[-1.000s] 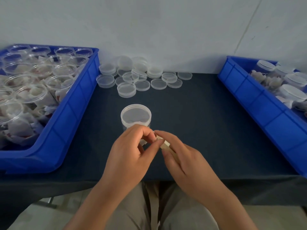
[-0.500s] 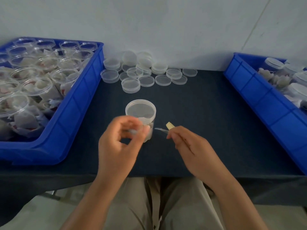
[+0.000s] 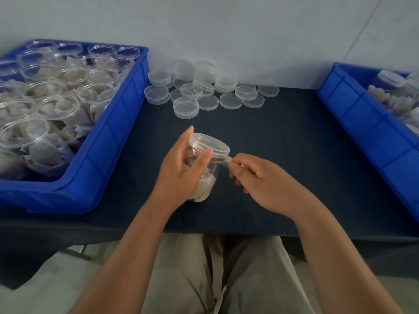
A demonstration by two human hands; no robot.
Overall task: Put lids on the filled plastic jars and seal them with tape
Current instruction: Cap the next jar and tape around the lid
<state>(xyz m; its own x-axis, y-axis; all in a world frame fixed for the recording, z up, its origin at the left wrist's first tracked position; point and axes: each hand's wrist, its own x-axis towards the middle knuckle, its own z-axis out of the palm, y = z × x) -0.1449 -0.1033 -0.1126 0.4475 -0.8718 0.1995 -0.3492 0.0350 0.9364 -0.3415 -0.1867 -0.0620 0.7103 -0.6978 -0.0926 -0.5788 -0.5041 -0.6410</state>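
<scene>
The person's left hand (image 3: 181, 175) curls round a clear round plastic jar (image 3: 207, 181) stuffed with white wrapped pieces. It holds the jar tilted over the dark navy tablecloth (image 3: 283, 155), near the front edge. A clear round lid (image 3: 209, 146) sits on it. The right hand (image 3: 263, 180) pinches a thin strip of clear tape (image 3: 225, 161) with a beige end, stretched to the jar's side just under the lid. Loose clear lids (image 3: 204, 94) lie by the wall, between a blue plastic crate (image 3: 108, 150) of open filled jars and a second blue crate (image 3: 367, 123).
</scene>
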